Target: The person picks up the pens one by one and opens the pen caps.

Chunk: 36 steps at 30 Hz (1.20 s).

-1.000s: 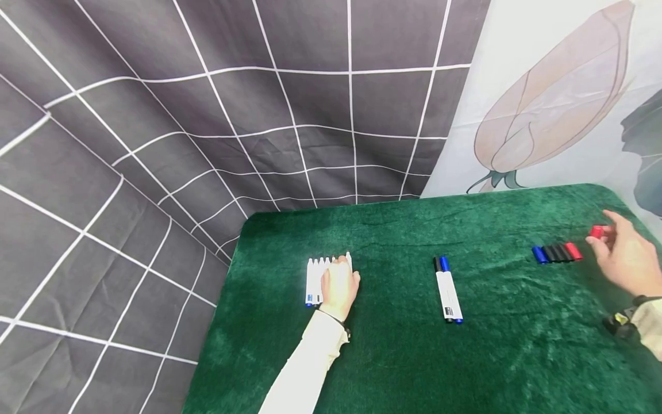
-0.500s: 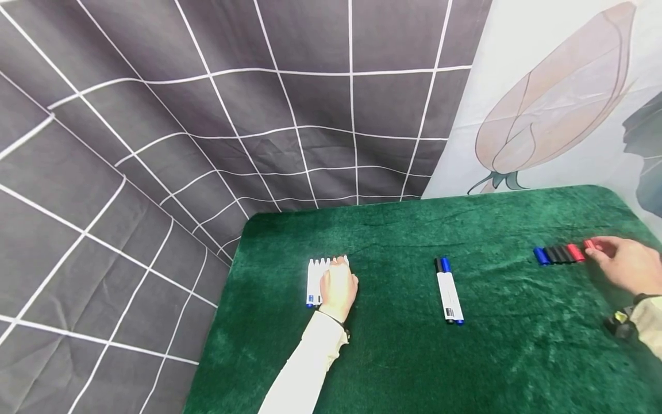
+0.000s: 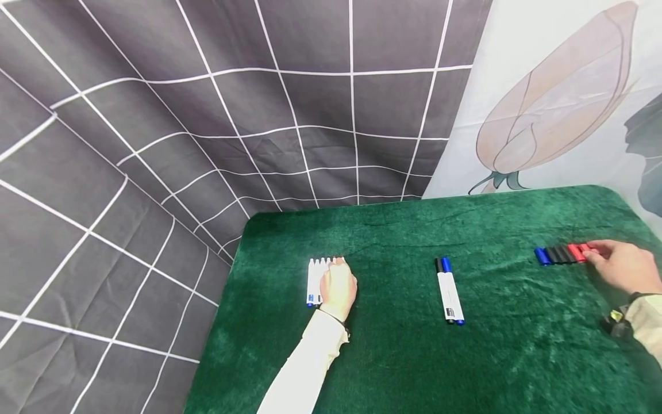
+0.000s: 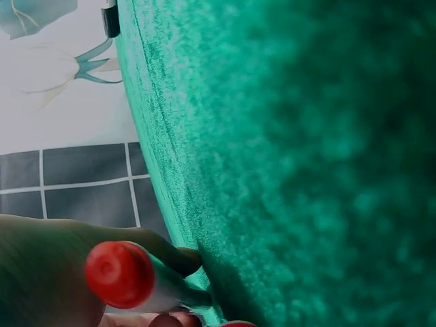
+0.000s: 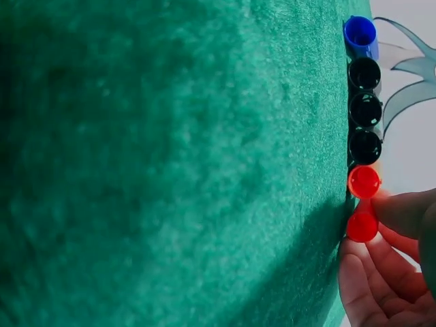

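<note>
In the head view my left hand (image 3: 338, 290) is over the right end of a row of uncapped white markers (image 3: 312, 282). It grips a marker with a red end (image 4: 120, 274), seen between the fingers in the left wrist view. At far right, my right hand (image 3: 628, 267) pinches a red marker cap (image 5: 362, 225) against the end of a line of loose caps. That line holds another red cap (image 5: 364, 181), several black caps (image 5: 366, 110) and a blue cap (image 5: 361, 33), their hollow ends showing in the right wrist view.
Between the hands lie two capped markers side by side, one black-capped (image 3: 446, 299) and one blue-capped (image 3: 456, 302). Green plush cloth (image 3: 393, 356) covers the table. A grey grid curtain (image 3: 320, 103) and a white flower-printed cloth (image 3: 548, 115) hang behind.
My right hand has lowered the red cap leftward to the end of the cap line. The left hand has brought its marker slightly left and down, level with the marker row.
</note>
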{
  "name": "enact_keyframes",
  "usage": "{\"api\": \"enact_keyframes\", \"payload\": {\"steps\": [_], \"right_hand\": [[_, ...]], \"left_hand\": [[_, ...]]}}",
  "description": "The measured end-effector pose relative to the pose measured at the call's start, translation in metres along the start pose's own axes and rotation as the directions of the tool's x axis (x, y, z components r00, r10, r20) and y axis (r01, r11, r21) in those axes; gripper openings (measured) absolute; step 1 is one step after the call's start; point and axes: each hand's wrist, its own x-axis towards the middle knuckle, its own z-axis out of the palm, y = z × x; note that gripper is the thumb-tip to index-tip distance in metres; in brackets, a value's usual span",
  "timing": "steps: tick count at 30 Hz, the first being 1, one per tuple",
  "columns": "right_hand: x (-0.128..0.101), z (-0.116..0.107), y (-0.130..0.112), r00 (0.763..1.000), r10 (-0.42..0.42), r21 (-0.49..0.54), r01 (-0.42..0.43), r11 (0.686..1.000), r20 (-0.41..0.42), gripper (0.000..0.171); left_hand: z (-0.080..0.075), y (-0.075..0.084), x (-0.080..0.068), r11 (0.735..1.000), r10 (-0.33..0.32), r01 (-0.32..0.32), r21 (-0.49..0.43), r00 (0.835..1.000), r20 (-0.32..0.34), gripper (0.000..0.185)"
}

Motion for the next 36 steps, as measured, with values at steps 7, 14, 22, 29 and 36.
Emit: {"api": "enact_keyframes", "payload": {"steps": [7,14,22,29,36], "right_hand": [[0.0,0.0,-0.002,0.997,0.08,0.039,-0.08,0.996,0.01,0.033],[0.0,0.001,-0.002,0.989,0.144,0.066,-0.145,0.987,0.021,0.037],[0.002,0.004,0.002,0.986,0.167,0.06,-0.168,0.984,0.028,0.041],[0.0,-0.001,0.002,0.982,0.185,0.056,-0.186,0.981,0.03,0.043],[-0.007,-0.007,-0.02,0.99,0.115,0.041,-0.112,0.993,-0.083,0.037]], "left_hand": [[-0.002,0.0,0.0,0.999,-0.043,0.043,0.006,0.999,-0.004,0.017],[-0.004,0.001,0.0,0.998,-0.061,0.061,0.026,0.998,0.02,0.021],[-0.012,0.007,0.004,0.999,-0.047,0.047,-0.009,0.999,0.026,0.025],[-0.01,0.012,0.004,1.0,-0.028,0.028,-0.01,1.0,-0.001,0.029],[-0.007,0.034,0.002,1.0,0.008,-0.008,-0.016,1.0,0.006,0.033]]}}
